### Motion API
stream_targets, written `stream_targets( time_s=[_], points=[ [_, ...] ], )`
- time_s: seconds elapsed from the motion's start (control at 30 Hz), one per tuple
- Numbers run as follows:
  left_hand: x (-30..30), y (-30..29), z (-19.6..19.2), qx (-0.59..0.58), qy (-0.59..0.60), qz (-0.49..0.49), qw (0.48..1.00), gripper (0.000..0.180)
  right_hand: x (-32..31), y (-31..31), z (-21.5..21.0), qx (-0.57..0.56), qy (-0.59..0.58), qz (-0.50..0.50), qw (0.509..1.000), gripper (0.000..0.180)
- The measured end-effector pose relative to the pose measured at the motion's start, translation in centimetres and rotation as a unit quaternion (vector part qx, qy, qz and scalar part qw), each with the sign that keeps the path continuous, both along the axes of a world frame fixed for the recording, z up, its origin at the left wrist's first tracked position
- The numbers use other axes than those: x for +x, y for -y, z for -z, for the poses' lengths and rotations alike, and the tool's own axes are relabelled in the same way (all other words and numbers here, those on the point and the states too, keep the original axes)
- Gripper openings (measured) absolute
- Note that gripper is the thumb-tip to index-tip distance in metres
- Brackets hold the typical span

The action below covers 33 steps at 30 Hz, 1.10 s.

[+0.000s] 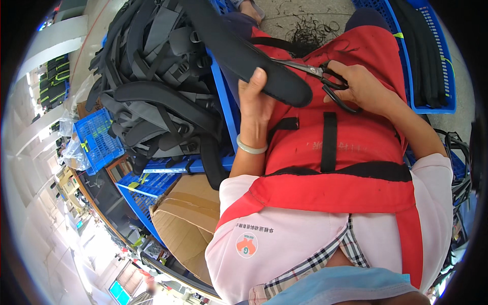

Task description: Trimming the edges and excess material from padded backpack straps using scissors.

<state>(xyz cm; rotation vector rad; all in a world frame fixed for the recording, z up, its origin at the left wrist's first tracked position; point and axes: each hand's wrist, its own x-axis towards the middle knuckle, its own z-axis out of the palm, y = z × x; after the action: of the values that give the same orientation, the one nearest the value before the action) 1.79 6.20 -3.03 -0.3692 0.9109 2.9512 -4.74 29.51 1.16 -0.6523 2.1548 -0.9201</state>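
Note:
My left hand (pixel 255 99) grips a black padded shoulder strap (pixel 244 56) near its rounded end, thumb on top and the other fingers mostly hidden beneath it. The strap slants from the upper left down over my lap. In my right hand (pixel 363 85) is a pair of scissors (pixel 333 90) with black handles, my fingers in the loops. Their metal blades point left and lie along the strap's far edge; whether they touch it I cannot tell. A red apron (pixel 305 147) with black straps covers my lap under both hands.
To my left, a large pile of black and grey padded straps (pixel 152 91) fills a blue crate (pixel 226 96). A cardboard box (pixel 190 203) stands nearer. Another blue crate (pixel 447 76) with black strips sits at right. Black trimmings (pixel 312 33) litter the floor beyond my lap.

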Motion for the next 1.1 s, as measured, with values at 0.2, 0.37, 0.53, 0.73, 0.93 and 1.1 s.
stream_targets(
  time_s=[0.2, 0.37, 0.53, 0.73, 0.93, 1.1],
  points=[
    [-0.2, 0.1, 2.1, -0.084, -0.004, -0.019, 0.996, 0.036, 0.7, 0.2, 1.1, -0.027, 0.008, 0.003, 1.000, 0.063],
    [-0.2, -0.3, 2.1, -0.108, -0.011, -0.016, 0.994, 0.036, 0.7, 0.8, 1.2, -0.028, -0.019, -0.002, 0.999, 0.080],
    [-0.2, -0.2, 0.8, -0.115, -0.017, -0.057, 0.992, 0.032, -0.1, 0.7, -0.2, -0.001, 0.010, -0.024, 1.000, 0.085],
    [0.0, -0.3, 1.8, -0.132, -0.030, -0.011, 0.991, 0.036, 0.3, 0.4, 0.5, -0.020, -0.034, -0.022, 0.999, 0.081],
    [-0.1, -0.5, 1.3, -0.115, 0.005, -0.043, 0.992, 0.030, 0.0, 1.5, 0.6, 0.016, 0.009, -0.027, 0.999, 0.075],
    [-0.1, -0.4, 1.7, -0.110, -0.009, -0.041, 0.993, 0.030, -0.2, 1.1, 0.7, 0.017, 0.080, -0.021, 0.996, 0.076]
  ],
)
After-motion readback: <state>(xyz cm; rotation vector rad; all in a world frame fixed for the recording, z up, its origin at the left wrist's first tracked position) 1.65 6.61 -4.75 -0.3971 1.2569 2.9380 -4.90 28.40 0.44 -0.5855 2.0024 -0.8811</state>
